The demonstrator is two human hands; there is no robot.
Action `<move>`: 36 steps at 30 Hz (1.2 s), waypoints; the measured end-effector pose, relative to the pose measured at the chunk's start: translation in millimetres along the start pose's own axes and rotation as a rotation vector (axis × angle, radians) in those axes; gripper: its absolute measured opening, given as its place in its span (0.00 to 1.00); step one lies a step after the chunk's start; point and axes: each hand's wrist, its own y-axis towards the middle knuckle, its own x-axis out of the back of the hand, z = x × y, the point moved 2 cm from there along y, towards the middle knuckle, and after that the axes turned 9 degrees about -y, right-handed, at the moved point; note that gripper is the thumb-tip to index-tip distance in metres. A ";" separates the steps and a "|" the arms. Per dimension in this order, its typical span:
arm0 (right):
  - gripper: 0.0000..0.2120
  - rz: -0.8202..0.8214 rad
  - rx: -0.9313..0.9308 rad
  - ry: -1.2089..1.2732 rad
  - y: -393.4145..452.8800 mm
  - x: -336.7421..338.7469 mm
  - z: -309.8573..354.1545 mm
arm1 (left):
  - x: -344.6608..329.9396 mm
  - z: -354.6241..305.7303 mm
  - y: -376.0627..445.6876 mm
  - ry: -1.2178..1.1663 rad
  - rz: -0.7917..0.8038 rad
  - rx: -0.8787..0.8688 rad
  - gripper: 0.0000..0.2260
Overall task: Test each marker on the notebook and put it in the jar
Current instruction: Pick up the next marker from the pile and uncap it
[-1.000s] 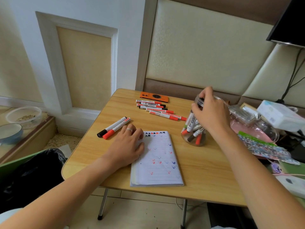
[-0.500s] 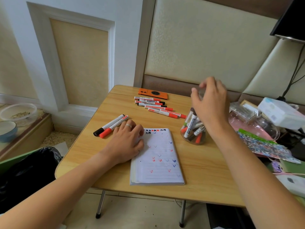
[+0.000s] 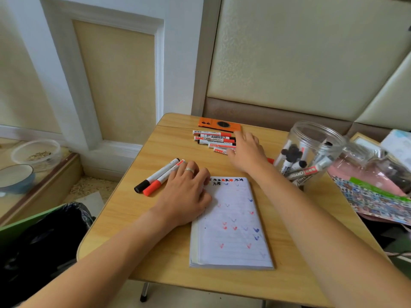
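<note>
A lined notebook with red, blue and black test marks lies open on the wooden table. My left hand rests flat on its upper left corner. My right hand reaches over a row of several markers at the table's back, fingers extended onto their right ends; I cannot see a grip. A clear plastic jar holding several markers stands at the right. A black-capped marker and a red-capped marker lie left of my left hand.
An orange phone lies behind the marker row. Plastic bags and a patterned sheet crowd the table's right side. A black bin bag sits low left; bowls stand on a ledge at far left.
My right hand left the jar's mouth and moved left and down onto the row of markers. My left hand stayed on the notebook.
</note>
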 end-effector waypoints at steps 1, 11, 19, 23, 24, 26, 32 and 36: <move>0.34 0.037 -0.019 -0.006 6.1 -6.7 -1.8 | -0.3 0.2 -0.3 -0.003 -0.012 -0.004 0.14; 0.45 0.150 -0.059 0.073 16.8 -36.2 11.1 | -0.3 0.4 -0.5 -0.012 -0.004 -0.010 0.13; 0.43 0.075 0.061 0.025 53.1 -34.6 22.4 | 0.9 -0.2 -1.7 -0.034 -0.013 -0.007 0.11; 0.38 0.182 0.155 0.000 75.8 -40.2 23.1 | 0.6 -0.3 -2.0 -0.036 -0.020 -0.004 0.10; 0.37 0.222 0.151 0.005 77.8 -41.4 23.1 | 0.5 -0.4 -1.6 -0.032 -0.019 -0.005 0.10; 0.34 0.253 0.146 0.015 77.2 -41.5 24.0 | 0.5 -0.2 -1.1 -0.025 -0.020 -0.008 0.10; 0.34 0.223 0.139 0.019 46.3 -37.7 25.2 | 0.4 0.0 -1.1 -0.017 -0.037 -0.007 0.11; 0.34 0.237 0.151 0.011 17.4 -33.3 25.1 | -0.1 0.0 -1.0 -0.001 -0.042 -0.005 0.12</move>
